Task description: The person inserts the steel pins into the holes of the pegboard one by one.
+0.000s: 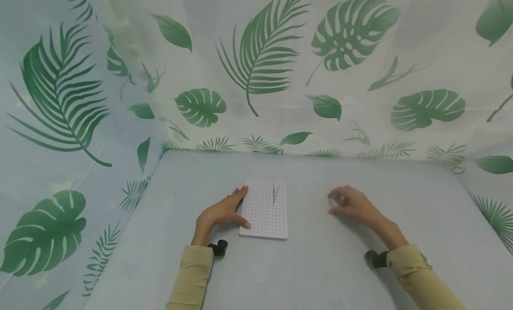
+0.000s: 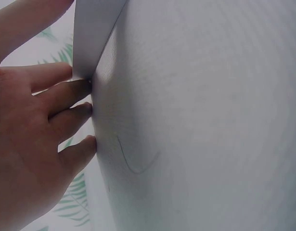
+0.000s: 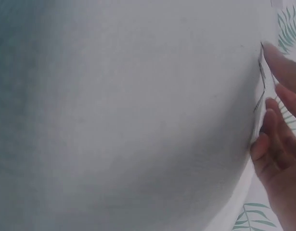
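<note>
Tabletop (image 1: 312, 265), strand (image 2: 133, 172) (left wrist view only), left fingers (image 1: 239, 193) spread against pad (image 1: 262, 214), right fingers (image 1: 339, 210) tight on wires (image 1: 330, 203).

White, rectangular board (image 1: 262, 214), dotted in a regular grid, lying flat on the counter (image 1: 312, 270), its long sides running away from the viewer. Thin dark sticks (image 1: 274, 195) slant near its far right corner; slim pieces (image 3: 262, 77) (too blurred to count) are pinched in the right hand (image 1: 354, 205).

R wrist: right-hand grip (image 3: 282, 161) at right edge, fingers bent | thin dark strands (image 3: 263, 77) at fingertips | pale table (image 3: 138, 86), shadowed | green leaf-print fabric (image 3: 256, 219) behind
</note>
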### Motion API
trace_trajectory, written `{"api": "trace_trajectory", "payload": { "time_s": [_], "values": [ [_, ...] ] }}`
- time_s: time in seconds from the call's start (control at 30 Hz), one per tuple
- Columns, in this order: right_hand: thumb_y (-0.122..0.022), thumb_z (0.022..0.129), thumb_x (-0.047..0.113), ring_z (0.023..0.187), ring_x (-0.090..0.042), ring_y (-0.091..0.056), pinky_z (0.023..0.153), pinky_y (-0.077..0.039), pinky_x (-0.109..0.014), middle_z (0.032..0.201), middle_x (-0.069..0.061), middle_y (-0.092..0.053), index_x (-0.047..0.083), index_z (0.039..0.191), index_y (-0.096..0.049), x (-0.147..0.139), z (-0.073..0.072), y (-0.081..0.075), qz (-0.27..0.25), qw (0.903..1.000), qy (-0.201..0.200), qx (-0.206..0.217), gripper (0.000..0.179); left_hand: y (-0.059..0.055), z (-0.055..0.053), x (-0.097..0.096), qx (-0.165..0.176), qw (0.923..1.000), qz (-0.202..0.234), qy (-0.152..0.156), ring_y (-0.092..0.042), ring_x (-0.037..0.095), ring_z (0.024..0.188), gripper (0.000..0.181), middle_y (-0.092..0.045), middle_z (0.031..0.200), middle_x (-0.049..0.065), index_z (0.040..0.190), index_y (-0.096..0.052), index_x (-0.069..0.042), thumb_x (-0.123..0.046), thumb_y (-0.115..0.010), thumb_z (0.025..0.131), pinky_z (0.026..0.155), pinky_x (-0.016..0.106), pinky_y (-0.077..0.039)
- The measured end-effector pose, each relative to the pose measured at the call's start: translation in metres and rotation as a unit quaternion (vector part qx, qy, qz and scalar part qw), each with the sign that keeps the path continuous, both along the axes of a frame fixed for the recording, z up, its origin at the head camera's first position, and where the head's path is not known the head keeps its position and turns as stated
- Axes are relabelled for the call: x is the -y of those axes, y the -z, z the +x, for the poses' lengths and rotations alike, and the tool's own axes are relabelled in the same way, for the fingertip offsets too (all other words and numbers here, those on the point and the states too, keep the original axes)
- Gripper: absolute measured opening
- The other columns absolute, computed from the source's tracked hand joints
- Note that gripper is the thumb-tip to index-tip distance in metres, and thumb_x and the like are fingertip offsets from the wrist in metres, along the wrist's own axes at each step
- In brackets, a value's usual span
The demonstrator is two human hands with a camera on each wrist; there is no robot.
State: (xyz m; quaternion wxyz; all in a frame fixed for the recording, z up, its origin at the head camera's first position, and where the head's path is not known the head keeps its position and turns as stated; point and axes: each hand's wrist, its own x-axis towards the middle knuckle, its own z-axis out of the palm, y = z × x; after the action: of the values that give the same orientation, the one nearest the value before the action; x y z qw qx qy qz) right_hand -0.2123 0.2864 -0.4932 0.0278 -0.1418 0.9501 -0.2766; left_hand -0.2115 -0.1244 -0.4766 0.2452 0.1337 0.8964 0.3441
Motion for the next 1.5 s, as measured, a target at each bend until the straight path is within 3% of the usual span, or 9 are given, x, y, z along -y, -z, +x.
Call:
{"api": "trace_trajectory", "payload": {
  "time_s": [0.27,0.53,0.77,1.2,1.5],
  "values": [
    [-0.081,0.088,0.014,0.088,-0.027,-0.069,0.072,-0.055,-0.034,0.103,-0.013,-0.076,0.005,0.106,-0.073,-0.002,0.002,0.0,-0.021,0.9976,0.051,-0.042,0.022,-0.002,0.001,-0.001,-0.002,1.0,-0.004,-0.001,-0.01,0.037,0.16,0.117,-0.014,0.173,0.013,0.166,-0.019,-0.011,-0.027,-0.092,0.076,0.129,0.055,-0.014],
    [-0.081,0.087,0.01,0.087,-0.027,-0.071,0.069,-0.057,-0.027,0.098,-0.012,-0.076,0.006,0.102,-0.073,-0.002,0.002,-0.001,-0.048,0.9959,0.056,-0.052,0.018,-0.002,0.001,-0.001,0.0,1.0,-0.005,-0.003,-0.009,0.037,0.16,0.117,-0.014,0.173,0.012,0.166,-0.018,-0.012,-0.026,-0.092,0.076,0.129,0.054,-0.013],
    [-0.078,0.09,0.012,0.089,-0.026,-0.07,0.076,-0.058,-0.03,0.096,-0.012,-0.074,0.004,0.104,-0.07,0.007,-0.001,-0.004,-0.07,0.9951,0.06,-0.036,0.018,-0.001,0.0,-0.001,0.0,1.0,-0.006,0.0,-0.009,0.036,0.16,0.117,-0.015,0.173,0.012,0.166,-0.019,-0.011,-0.025,-0.092,0.075,0.129,0.054,-0.013],
    [-0.079,0.09,0.013,0.089,-0.026,-0.071,0.071,-0.055,-0.025,0.097,-0.012,-0.075,0.005,0.101,-0.07,0.03,-0.009,-0.008,-0.093,0.9934,0.061,-0.027,0.016,-0.001,0.0,-0.001,-0.003,1.0,-0.005,-0.003,-0.009,0.035,0.16,0.117,-0.014,0.173,0.012,0.166,-0.019,-0.011,-0.025,-0.092,0.076,0.129,0.053,-0.013],
    [-0.077,0.091,0.013,0.082,-0.018,-0.07,0.065,-0.053,-0.023,0.095,-0.011,-0.077,0.006,0.1,-0.07,0.044,-0.013,-0.01,-0.118,0.9916,0.053,-0.006,0.014,0.003,-0.002,0.0,-0.002,1.0,-0.009,0.001,-0.009,0.036,0.16,0.118,-0.014,0.173,0.011,0.166,-0.018,-0.012,-0.027,-0.092,0.076,0.129,0.054,-0.014]
  ]
}}
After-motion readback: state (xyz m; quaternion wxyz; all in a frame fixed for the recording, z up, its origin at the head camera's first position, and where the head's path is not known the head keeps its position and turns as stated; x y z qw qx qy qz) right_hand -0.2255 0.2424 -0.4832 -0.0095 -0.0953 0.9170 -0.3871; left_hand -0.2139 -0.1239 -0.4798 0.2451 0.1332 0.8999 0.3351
